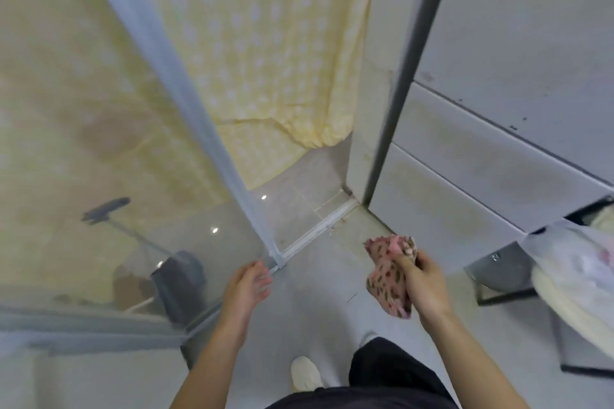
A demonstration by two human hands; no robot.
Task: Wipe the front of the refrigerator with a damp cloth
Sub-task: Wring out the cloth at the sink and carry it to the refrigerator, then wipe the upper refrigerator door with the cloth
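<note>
The white refrigerator [518, 83] rises at the right, its front split by seams into an upper door and two lower drawers. My right hand [423, 285] grips a pink cloth with dark spots [388, 272], bunched up, held in the air below and left of the refrigerator's lowest drawer, apart from it. My left hand [247, 285] hangs with loose, relaxed fingers and holds nothing, just in front of the bottom corner of a glass door frame [272, 262].
A glass panel [99, 209] with a grey frame stands at the left. A yellow dotted curtain [265, 60] hangs behind. A plastic bag [578, 269] over a metal stand sits at the right. Pale tiled floor [315, 309] lies between; my feet show below.
</note>
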